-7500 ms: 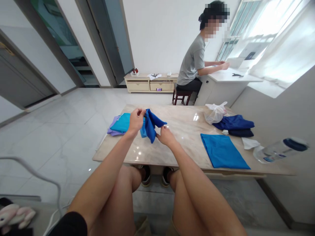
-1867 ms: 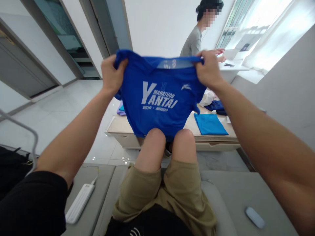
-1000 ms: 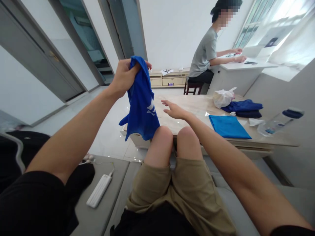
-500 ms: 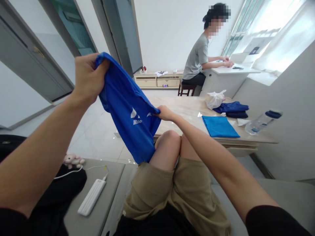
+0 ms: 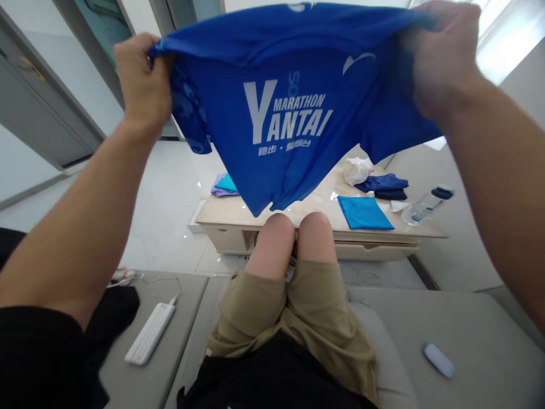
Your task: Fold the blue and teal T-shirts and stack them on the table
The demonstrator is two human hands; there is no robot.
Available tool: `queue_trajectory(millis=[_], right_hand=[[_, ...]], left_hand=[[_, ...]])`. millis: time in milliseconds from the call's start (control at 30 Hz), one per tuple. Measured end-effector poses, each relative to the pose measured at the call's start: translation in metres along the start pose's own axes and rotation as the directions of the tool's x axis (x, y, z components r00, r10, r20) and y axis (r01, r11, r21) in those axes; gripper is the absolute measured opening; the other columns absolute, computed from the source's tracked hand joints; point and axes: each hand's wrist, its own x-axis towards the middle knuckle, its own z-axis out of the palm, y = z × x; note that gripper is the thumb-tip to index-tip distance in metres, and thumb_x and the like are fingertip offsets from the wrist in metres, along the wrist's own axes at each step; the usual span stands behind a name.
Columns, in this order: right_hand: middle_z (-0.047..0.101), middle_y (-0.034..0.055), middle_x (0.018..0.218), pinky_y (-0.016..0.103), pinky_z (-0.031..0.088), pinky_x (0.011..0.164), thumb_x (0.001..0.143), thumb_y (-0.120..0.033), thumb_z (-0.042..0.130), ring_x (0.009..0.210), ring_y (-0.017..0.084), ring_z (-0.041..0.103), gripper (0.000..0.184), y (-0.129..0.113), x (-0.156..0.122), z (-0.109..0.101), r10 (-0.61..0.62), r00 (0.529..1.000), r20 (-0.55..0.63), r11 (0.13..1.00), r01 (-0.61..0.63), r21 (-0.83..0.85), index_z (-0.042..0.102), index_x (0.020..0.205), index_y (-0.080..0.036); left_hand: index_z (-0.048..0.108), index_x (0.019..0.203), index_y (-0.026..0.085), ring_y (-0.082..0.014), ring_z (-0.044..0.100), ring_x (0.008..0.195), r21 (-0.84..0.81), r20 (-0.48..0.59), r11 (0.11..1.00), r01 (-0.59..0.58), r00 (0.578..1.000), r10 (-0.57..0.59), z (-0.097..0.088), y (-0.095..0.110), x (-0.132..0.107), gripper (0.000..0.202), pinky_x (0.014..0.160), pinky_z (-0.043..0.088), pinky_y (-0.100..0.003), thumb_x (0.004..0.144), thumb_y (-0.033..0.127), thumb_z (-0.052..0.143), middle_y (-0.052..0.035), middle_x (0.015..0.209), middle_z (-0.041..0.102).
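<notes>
A blue T-shirt (image 5: pixel 293 119) with white "Marathon Yantai" lettering hangs spread out in front of me, above my knees and the low table. My left hand (image 5: pixel 145 79) is closed on its left shoulder area, fingers wrapped round the cloth. At the opposite shoulder, my right hand (image 5: pixel 447 57) grips the fabric; it is blurred by motion. Both sleeves droop below the hands, and the hem narrows to a bunched point near my knees.
On the low table (image 5: pixel 221 213) lie a folded bright blue cloth (image 5: pixel 366 213), dark blue clothes (image 5: pixel 385 183), a white plastic bag (image 5: pixel 356 170), a water bottle (image 5: pixel 428 204) and purple and teal cloth (image 5: pixel 225 184). A white power bank (image 5: pixel 151 334) and a pale oval object (image 5: pixel 439 360) rest on the sofa.
My right hand has moved up and far to the right, stretching the T-shirt wide so its printed front shows. My left hand has shifted slightly left and up, still holding the cloth.
</notes>
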Motion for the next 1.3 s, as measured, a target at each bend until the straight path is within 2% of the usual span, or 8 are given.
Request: queue_trajectory(millis=[133,233,467,667,900,1000,1167,1300], right_hand=[[0.065,-0.0003,0.079,0.030,0.046,0.080,0.104,-0.021,0.066,0.075,0.011,0.051,0.022,0.013,-0.056,-0.007,0.050,0.981,0.186,0.919,0.028,-0.393,0.071,0.083,-0.015],[0.077,0.0059,0.095,0.035,0.049,0.095,0.098,-0.012,0.064,0.089,0.017,0.062,0.014,0.021,-0.086,-0.022,0.079,0.955,0.286,0.844,0.088,-0.529,0.076,0.092,-0.016],[0.078,0.0137,0.113,0.039,0.055,0.092,0.105,-0.035,0.057,0.098,0.023,0.067,0.029,0.025,-0.112,-0.040,0.011,0.988,-0.151,0.938,-0.063,-0.341,0.078,0.112,-0.016],[0.079,0.0098,0.095,0.044,0.059,0.092,0.099,-0.047,0.062,0.093,0.029,0.072,0.031,0.066,-0.199,-0.021,0.241,0.961,-0.137,0.903,-0.274,-0.330,0.077,0.099,-0.020],[0.081,0.0121,0.110,0.038,0.056,0.092,0.109,-0.042,0.053,0.099,0.026,0.071,0.034,0.049,-0.150,-0.051,0.011,0.993,-0.115,0.859,-0.068,-0.507,0.078,0.118,-0.021],[0.082,0.0115,0.103,0.036,0.055,0.084,0.110,-0.045,0.052,0.088,0.025,0.072,0.037,0.057,-0.168,-0.047,-0.048,0.979,-0.198,0.816,-0.076,-0.573,0.079,0.115,-0.020],[0.074,0.0029,0.068,0.030,0.042,0.058,0.111,-0.053,0.051,0.052,0.018,0.062,0.048,0.150,-0.248,-0.011,0.040,0.999,0.025,0.804,-0.017,-0.594,0.082,0.097,-0.020],[0.078,0.0081,0.076,0.030,0.042,0.062,0.113,-0.057,0.043,0.054,0.018,0.062,0.057,0.234,-0.212,0.030,0.150,0.988,0.035,0.780,-0.097,-0.619,0.083,0.100,-0.017]], left_hand=[[0.047,0.066,0.022,-0.0105,0.042,0.073,0.000,0.223,0.991,0.136,0.966,-0.133,0.021,0.004,-0.045,0.047,0.094,0.054,-0.026,0.106,0.029,0.070,0.0069,0.065,0.045],[0.059,0.070,0.019,-0.0104,0.044,0.076,0.087,0.349,0.977,0.195,0.912,-0.213,0.022,0.011,-0.068,0.033,0.097,0.047,-0.022,0.101,0.018,0.071,0.0084,0.059,0.048],[0.074,0.083,0.023,-0.0149,0.051,0.074,-0.117,0.018,0.992,0.036,0.999,-0.035,-0.004,0.035,-0.070,0.019,0.081,0.049,-0.030,0.099,0.034,0.072,0.0047,0.076,0.066],[0.075,0.080,0.022,-0.0183,0.060,0.072,-0.032,0.317,0.980,0.198,0.932,-0.178,0.006,0.023,-0.143,0.020,0.073,0.048,-0.030,0.095,0.035,0.069,0.0011,0.075,0.074],[0.076,0.100,0.017,-0.0143,0.062,0.076,0.232,0.197,0.971,0.063,0.974,-0.110,-0.014,0.018,-0.110,0.031,0.078,0.047,-0.025,0.103,0.039,0.055,-0.0007,0.084,0.075],[0.071,0.083,0.022,-0.0182,0.063,0.070,0.301,0.232,0.949,0.098,0.957,-0.172,-0.010,0.009,-0.136,0.034,0.073,0.046,-0.029,0.099,0.045,0.052,-0.0018,0.072,0.069],[0.072,0.083,0.031,-0.0266,0.074,0.073,0.282,0.410,0.936,0.212,0.855,-0.317,0.038,-0.052,-0.224,0.036,0.069,0.052,-0.035,0.098,0.049,0.044,-0.0018,0.079,0.079],[0.076,0.094,0.026,-0.0277,0.076,0.082,0.417,0.504,0.891,0.178,0.770,-0.390,0.110,-0.107,-0.208,0.039,0.070,0.050,-0.032,0.102,0.044,0.043,-0.0066,0.087,0.081]])
